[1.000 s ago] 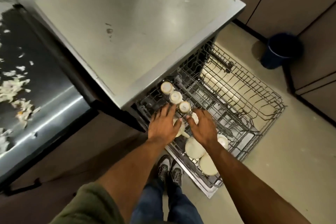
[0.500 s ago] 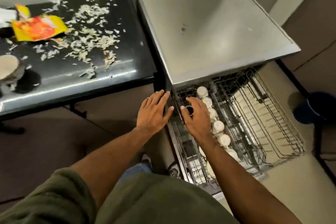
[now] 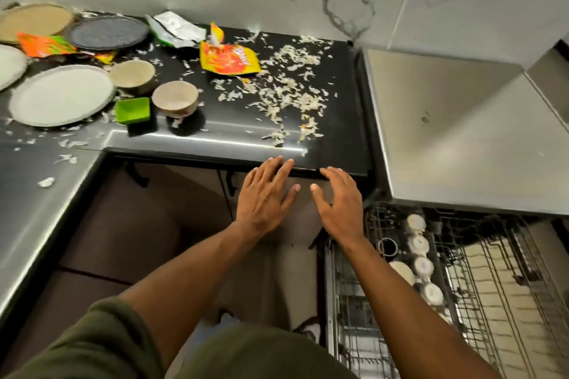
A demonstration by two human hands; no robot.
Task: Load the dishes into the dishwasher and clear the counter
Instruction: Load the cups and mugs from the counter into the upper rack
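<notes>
Dishes lay on the black worktop (image 3: 332,108) while both hands hovered empty at its front edge.

From the head camera: the left hand (image 3: 264,197) and right hand (image 3: 338,203) were held palm down, side by side, fingers straight and slightly spread, gripping nothing, fingertips at the worktop's front edge. At the far left sat a white plate (image 3: 61,95), a dark plate (image 3: 107,32), a tan plate (image 3: 34,20), two beige bowls (image 3: 175,97) and a small green container (image 3: 133,110) just beside the nearer bowl. A yellow-orange snack wrapper (image 3: 229,60) and scattered pale food scraps (image 3: 289,92) lay nearer the middle. At lower right, the pulled-out dishwasher rack (image 3: 480,295) held a row of pale cups (image 3: 423,266) upside down, under the steel dishwasher top (image 3: 462,138).
</notes>
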